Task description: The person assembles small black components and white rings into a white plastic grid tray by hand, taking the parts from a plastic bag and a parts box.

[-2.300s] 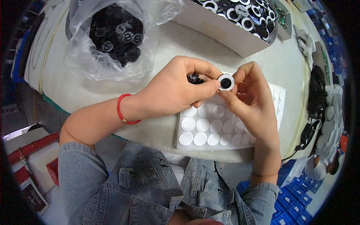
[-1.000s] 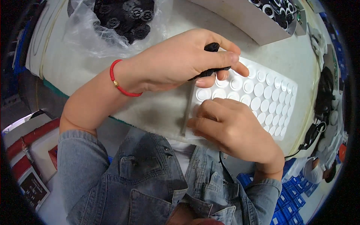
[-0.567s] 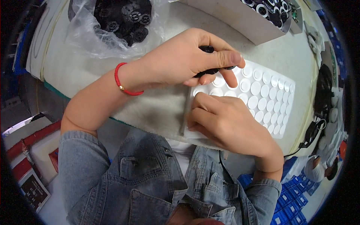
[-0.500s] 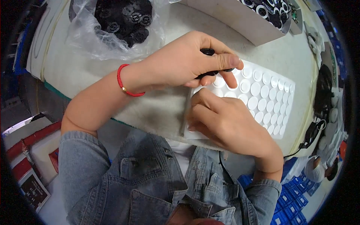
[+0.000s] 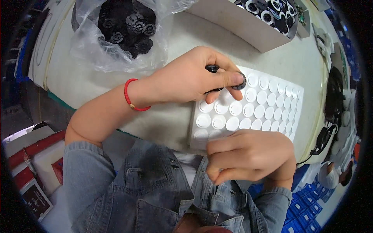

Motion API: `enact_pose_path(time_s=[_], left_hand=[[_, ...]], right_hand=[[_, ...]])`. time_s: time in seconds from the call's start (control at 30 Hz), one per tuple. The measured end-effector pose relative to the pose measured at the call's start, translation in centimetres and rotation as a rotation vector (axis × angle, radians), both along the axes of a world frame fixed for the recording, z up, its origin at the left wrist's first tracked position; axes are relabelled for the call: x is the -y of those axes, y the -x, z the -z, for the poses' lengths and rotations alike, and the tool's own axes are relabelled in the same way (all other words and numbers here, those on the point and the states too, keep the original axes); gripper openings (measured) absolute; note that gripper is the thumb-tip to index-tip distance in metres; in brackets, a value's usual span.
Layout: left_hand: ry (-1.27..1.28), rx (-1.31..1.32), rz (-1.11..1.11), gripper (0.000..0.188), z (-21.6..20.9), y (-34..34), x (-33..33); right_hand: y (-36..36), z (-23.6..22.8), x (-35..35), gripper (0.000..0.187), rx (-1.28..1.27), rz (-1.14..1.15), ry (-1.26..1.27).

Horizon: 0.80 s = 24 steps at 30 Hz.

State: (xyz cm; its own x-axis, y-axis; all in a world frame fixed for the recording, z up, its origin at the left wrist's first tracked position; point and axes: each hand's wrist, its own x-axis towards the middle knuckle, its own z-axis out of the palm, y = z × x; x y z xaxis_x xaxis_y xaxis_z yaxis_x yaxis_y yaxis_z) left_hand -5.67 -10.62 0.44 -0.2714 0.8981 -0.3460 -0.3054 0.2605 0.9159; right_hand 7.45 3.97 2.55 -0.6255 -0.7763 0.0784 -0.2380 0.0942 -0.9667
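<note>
Since half a second ago my right hand (image 5: 248, 157) has pulled back off the sheet toward the lower middle of the frame, and more of the sheet's near rows now show. Its fingers are pinched together at the tips; whether a pad sits between them I cannot tell.

My left hand (image 5: 190, 77), with a red cord bracelet (image 5: 132, 95) at the wrist, sits at centre frame over the sheet's upper left corner. Its grip is clamped on small black round parts (image 5: 211, 69): one shows above the knuckles, and another, a black ring (image 5: 240, 83), is pressed under the thumb tip.

Under both hands lies the white sheet of round white pads (image 5: 260, 106), flat on the pale counter (image 5: 171, 35) and running from centre toward the right edge.

At upper left of the frame a clear plastic bag (image 5: 93, 42) holds a heap of black gear-like parts (image 5: 128, 25). At the upper right an open cardboard box (image 5: 237, 21) holds black parts with white rings.
</note>
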Motion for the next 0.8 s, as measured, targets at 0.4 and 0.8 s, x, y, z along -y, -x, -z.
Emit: enact_pose_path(time_s=[0.4,0.8], left_hand=[[0.066,0.001,-0.015,0.042,-1.1,-0.4,0.5],[-0.028,-0.067,-0.016,0.025,-0.5,-0.8,0.3]], right_hand=[[0.8,-0.3,-0.1,0.014,0.015,1.198,-0.111],[1.1,0.5,-0.3,0.017,-0.070,1.256,-0.099]])
